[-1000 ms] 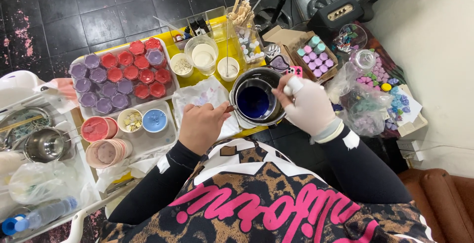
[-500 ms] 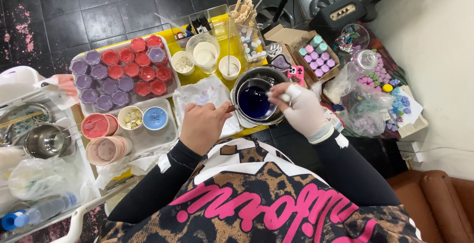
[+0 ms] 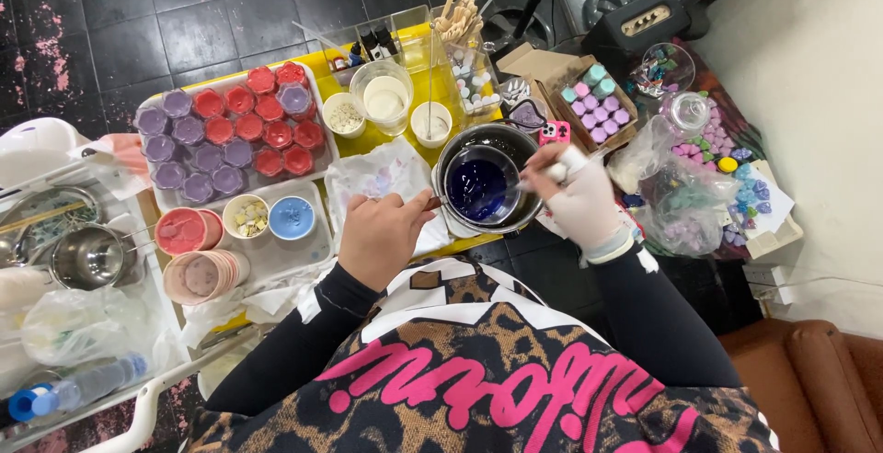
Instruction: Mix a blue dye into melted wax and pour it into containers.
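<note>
Dark floor tiles surround a yellow table [image 3: 391, 140]. At frame centre, the left hand [image 3: 382, 232] pinches the handle of a metal pot [image 3: 486, 189] of blue liquid; the gloved right hand [image 3: 579, 200] grips a stir stick [image 3: 538, 177].

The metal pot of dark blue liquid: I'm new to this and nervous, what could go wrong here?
The metal pot sits at the yellow table edge; if the left hand slips off its handle, it might tip toward the lap. The gloved right hand stirring could splash blue onto the white cloth.
</note>
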